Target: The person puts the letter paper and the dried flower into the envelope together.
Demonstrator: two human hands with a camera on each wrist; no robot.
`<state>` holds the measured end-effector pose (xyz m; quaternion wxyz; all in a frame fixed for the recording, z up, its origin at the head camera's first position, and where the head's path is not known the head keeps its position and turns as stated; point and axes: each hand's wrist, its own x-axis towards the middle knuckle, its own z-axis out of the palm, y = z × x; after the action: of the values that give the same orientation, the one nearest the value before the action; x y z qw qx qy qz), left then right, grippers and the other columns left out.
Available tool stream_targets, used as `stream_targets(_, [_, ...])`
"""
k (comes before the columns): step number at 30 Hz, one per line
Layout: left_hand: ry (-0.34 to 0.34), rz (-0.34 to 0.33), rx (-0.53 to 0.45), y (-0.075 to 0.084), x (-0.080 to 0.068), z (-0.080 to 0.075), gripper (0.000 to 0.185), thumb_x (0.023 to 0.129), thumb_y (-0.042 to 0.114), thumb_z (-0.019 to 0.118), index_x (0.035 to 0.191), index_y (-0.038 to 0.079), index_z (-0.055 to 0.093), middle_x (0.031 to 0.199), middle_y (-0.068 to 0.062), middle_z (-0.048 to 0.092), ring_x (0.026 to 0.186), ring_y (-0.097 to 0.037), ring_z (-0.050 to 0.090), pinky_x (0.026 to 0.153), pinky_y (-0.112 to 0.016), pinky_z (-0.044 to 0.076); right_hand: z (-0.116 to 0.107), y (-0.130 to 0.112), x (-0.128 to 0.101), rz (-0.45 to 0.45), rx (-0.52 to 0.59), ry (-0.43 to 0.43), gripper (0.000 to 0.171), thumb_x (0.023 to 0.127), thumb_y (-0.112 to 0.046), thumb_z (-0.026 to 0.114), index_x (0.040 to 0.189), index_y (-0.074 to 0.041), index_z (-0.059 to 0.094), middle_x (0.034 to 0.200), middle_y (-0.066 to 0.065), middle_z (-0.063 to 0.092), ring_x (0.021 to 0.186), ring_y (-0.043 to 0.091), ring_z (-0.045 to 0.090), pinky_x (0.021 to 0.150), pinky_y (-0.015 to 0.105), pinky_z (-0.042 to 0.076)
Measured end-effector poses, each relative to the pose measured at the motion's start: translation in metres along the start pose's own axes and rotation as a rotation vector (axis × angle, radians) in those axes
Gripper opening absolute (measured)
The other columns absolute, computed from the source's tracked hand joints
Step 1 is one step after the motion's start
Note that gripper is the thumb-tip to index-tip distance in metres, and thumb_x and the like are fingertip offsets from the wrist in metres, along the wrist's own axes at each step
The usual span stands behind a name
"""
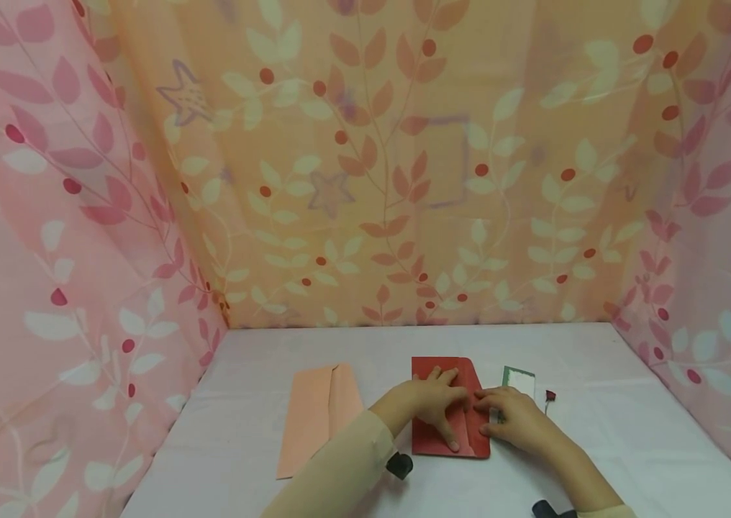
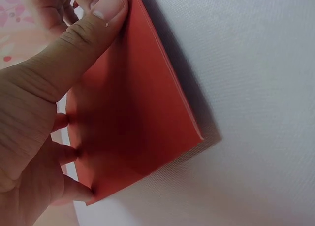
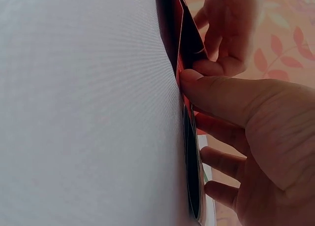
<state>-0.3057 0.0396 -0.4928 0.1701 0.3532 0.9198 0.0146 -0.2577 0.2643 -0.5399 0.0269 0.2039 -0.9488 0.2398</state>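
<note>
A red envelope (image 1: 427, 440) lies on the white table with its flap toward the right. My left hand (image 1: 437, 404) presses on the body of the envelope with fingers spread. In the left wrist view its thumb rests across the red paper (image 2: 142, 88), and its other fingertips touch down along the far edge. My right hand (image 1: 516, 417) pinches the flap side of the envelope at its right edge. Thumb (image 3: 194, 78) and fingers sit on either side of that edge in the right wrist view, where the paper stands apart and a dark gap shows.
Left of the red envelope lies a peach envelope (image 1: 310, 414), partly behind my left sleeve (image 1: 346, 460). A small white card with a green border (image 1: 521, 379) lies beyond my right hand. Beside it is a dark red flower (image 1: 550, 396) on a thin stem. Patterned curtains (image 1: 365, 180) enclose the table (image 1: 223, 432).
</note>
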Motion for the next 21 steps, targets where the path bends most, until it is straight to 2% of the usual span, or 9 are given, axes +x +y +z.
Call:
stream_targets(5, [-0.005, 0.01, -0.04, -0.005, -0.002, -0.001, 0.076, 0.07, 0.064, 0.086, 0.135, 0.05, 0.05, 0.169, 0.007, 0.019, 0.157, -0.029, 0.018, 0.116, -0.065, 0.033, 0.001, -0.001, -0.001, -0.008, -0.002, 0.01, 0.035, 0.08, -0.035, 0.086, 0.112, -0.023, 0.077, 0.135, 0.001, 0.066, 0.129, 0.033, 0.057, 0.105, 0.063, 0.044])
stream_targets(13, [0.024, 0.025, -0.075, -0.011, -0.005, -0.002, 0.078, 0.069, 0.062, 0.087, 0.133, 0.047, 0.045, 0.17, 0.002, 0.016, 0.157, -0.031, 0.018, 0.109, -0.059, 0.045, 0.0, -0.001, -0.002, -0.018, -0.005, 0.047, 0.035, 0.08, -0.033, 0.087, 0.111, -0.022, 0.078, 0.134, 0.001, 0.067, 0.127, 0.032, 0.057, 0.105, 0.062, 0.044])
stream_targets(21, [0.063, 0.055, -0.125, -0.018, -0.009, 0.001, 0.082, 0.068, 0.061, 0.088, 0.134, 0.044, 0.042, 0.17, 0.003, 0.016, 0.157, -0.03, 0.019, 0.109, -0.054, 0.047, 0.003, 0.003, -0.002, -0.036, -0.012, 0.062, 0.035, 0.079, -0.034, 0.087, 0.111, -0.022, 0.078, 0.133, 0.0, 0.067, 0.126, 0.031, 0.058, 0.104, 0.063, 0.042])
